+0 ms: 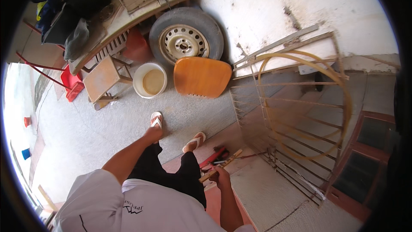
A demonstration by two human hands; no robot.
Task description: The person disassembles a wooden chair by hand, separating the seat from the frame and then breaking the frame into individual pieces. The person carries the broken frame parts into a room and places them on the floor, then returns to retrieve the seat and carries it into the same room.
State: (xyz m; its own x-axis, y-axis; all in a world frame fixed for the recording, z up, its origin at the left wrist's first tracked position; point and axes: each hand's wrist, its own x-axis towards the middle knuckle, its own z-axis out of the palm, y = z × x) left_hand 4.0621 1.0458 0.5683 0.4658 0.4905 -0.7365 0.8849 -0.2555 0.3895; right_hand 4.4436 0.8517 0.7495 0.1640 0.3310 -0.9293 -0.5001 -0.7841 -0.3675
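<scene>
My right hand (221, 178), at the end of my bent right arm, is closed around a short, flat wooden strip (234, 156). The strip slants up to the right, and both its ends stick out past the fingers. Just beyond it, on the floor, lie red and black tools (213, 157), partly covered by the strip and too small to name. My left hand (153, 134) hangs low over my left leg, in front of my foot in a white flip-flop (157, 116). Its fingers do not show clearly, and nothing can be made out in it.
Ahead stand a white bucket (161, 72), an orange wooden board (202, 77), a car wheel (214, 32) and a small wooden stool (101, 78). A rusty metal rack (300, 102) with a coiled yellow hose (348, 103) is at right, beside a red-brown cabinet (352, 146). A red dustpan (74, 88) lies left.
</scene>
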